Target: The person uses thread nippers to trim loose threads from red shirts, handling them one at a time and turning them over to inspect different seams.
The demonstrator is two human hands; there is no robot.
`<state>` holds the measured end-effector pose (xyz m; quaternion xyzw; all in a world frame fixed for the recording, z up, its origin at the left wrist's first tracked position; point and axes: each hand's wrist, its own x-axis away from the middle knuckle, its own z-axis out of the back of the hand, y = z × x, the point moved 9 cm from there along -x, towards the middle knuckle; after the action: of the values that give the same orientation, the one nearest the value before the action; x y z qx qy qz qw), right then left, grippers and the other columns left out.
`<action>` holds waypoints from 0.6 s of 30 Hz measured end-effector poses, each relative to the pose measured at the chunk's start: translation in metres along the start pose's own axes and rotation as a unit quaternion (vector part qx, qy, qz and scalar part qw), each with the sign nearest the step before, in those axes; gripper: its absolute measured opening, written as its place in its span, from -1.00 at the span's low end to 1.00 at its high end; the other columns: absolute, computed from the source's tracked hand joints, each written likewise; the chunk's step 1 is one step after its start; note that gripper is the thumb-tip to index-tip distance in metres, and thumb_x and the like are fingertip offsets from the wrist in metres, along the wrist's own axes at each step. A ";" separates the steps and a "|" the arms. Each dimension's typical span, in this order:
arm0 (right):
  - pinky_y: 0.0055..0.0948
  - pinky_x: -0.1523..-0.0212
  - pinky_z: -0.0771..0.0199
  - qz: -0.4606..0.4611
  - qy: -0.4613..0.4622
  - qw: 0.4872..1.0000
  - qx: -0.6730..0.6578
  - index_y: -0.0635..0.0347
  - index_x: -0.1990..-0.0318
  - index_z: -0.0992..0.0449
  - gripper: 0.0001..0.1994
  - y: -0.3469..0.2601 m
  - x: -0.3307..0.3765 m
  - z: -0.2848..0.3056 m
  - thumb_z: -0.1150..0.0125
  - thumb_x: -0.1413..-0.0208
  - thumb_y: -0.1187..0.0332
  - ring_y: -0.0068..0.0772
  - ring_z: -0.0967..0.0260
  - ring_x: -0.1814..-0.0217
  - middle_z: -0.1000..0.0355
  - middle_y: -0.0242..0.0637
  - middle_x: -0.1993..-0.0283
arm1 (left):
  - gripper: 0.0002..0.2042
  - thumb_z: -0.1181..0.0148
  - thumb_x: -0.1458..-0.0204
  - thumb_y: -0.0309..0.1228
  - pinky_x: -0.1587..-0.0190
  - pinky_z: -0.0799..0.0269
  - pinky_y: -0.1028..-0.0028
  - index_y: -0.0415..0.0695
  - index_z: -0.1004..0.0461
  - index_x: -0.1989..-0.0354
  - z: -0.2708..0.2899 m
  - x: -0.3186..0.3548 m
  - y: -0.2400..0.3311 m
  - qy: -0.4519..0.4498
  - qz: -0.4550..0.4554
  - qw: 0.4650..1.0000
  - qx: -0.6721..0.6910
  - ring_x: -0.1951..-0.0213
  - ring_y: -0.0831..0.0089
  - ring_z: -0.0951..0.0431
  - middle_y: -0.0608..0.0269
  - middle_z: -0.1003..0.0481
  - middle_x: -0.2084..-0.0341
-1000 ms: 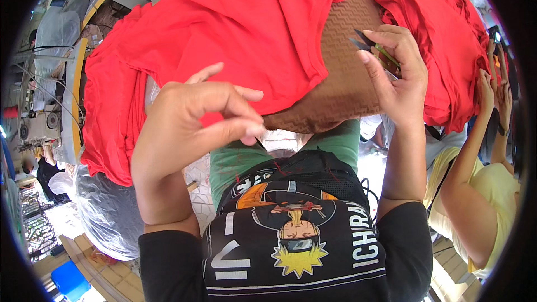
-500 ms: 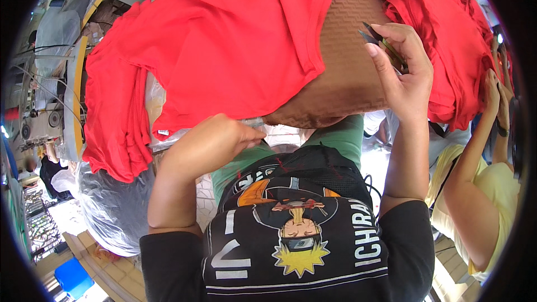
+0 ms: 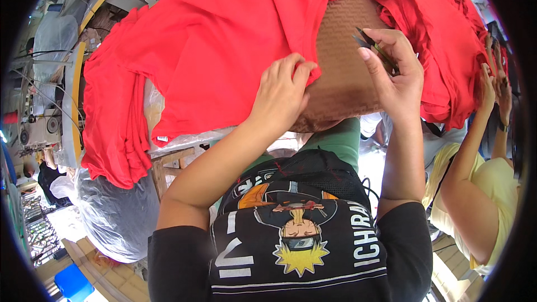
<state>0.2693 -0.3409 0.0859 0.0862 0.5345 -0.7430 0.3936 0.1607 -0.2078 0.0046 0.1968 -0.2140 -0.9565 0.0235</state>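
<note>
A red shirt (image 3: 218, 50) lies spread across the work surface in front of me, its right edge reaching over brown textured cloth. My left hand (image 3: 282, 92) is at that edge near the shirt's lower right corner, its fingers bent and closed on the fabric; the fingertips are partly hidden. Thread snips (image 3: 383, 56) with dark blades sit in my right hand (image 3: 400, 78), which is raised over the brown cloth. The blades point up and left, slightly apart, and touch no fabric.
A heap of red garments (image 3: 430, 39) lies at the right, and more red cloth (image 3: 114, 123) hangs over the left side. Brown cloth (image 3: 341, 78) covers the surface between. A co-worker in yellow (image 3: 481, 190) is close at right. A plastic-wrapped bundle (image 3: 114, 212) stands lower left.
My left hand has moved up and right from below the shirt's near edge onto its right edge. The right hand, with the snips, has shifted slightly left.
</note>
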 end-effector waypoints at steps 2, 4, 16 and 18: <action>-0.59 0.33 -0.33 -0.016 0.003 1.000 -0.014 0.25 0.16 -0.53 -0.74 0.009 0.001 -0.004 -0.41 0.02 0.46 -0.58 -0.30 0.36 -0.43 -0.37 0.30 | -0.55 -0.32 0.09 -0.57 -0.10 -0.38 0.29 -0.16 -0.39 -0.04 -0.003 -0.021 -0.016 0.013 0.016 0.999 0.041 0.00 0.17 -0.46 0.08 -0.46 0.09; -0.55 0.30 -0.35 -0.020 -0.008 1.000 0.003 0.24 0.18 -0.53 -0.73 0.023 0.001 -0.010 -0.43 0.05 0.45 -0.54 -0.32 0.35 -0.43 -0.37 0.33 | -0.62 -0.27 0.03 -0.61 -0.07 -0.41 0.37 -0.18 -0.41 -0.01 0.011 -0.029 -0.043 0.051 0.114 0.966 0.226 0.03 0.31 -0.50 0.16 -0.50 0.11; -0.43 0.09 -0.50 0.078 -0.060 0.985 -0.143 0.23 0.11 -0.58 -0.69 -0.047 -0.004 -0.052 -0.40 0.07 0.55 -0.30 -0.48 0.08 -0.48 -0.17 0.08 | -0.75 -0.24 -0.09 -0.59 0.00 -0.41 0.56 -0.22 -0.51 0.03 0.105 -0.009 -0.011 0.109 0.127 0.881 0.442 0.06 0.60 -0.48 0.29 -0.53 0.10; -0.45 0.14 -0.50 0.078 -0.068 0.983 -0.149 0.27 0.18 -0.58 -0.75 -0.050 0.001 -0.053 -0.39 0.07 0.57 -0.33 -0.50 0.15 -0.51 -0.21 0.18 | -0.76 -0.22 -0.11 -0.57 0.00 -0.41 0.57 -0.22 -0.53 0.03 0.107 -0.001 -0.005 0.110 0.105 0.874 0.461 0.07 0.60 -0.49 0.29 -0.54 0.11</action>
<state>0.2191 -0.2897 0.0997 0.0170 0.6030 -0.6257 0.4945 0.1208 -0.1604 0.0922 0.2656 -0.6464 -0.7133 0.0535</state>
